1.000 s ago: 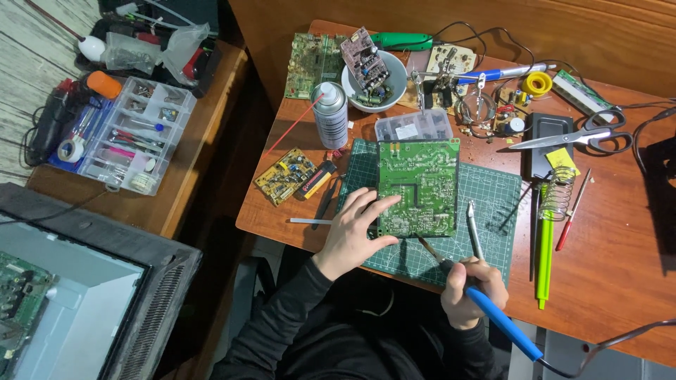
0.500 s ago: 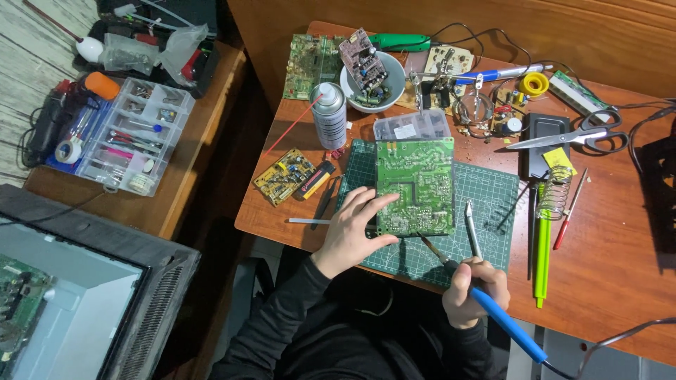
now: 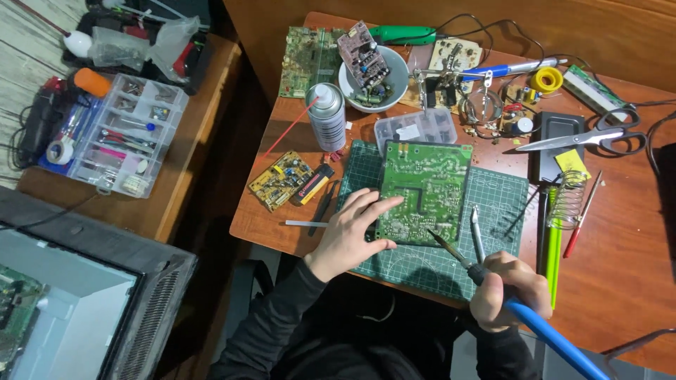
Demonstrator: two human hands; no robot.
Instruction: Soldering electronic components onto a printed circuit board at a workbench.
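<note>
Cluttered wooden workbench with a green cutting mat, and on it a green circuit board lying solder side up. Soldering under way, not finished: left hand spread flat, fingers pinning the board's near-left edge; right hand closed round a blue-handled soldering iron, tip touching the board's near edge. Against half a second earlier, barely any change: same pose, iron tip nudged slightly closer onto the board.
</note>
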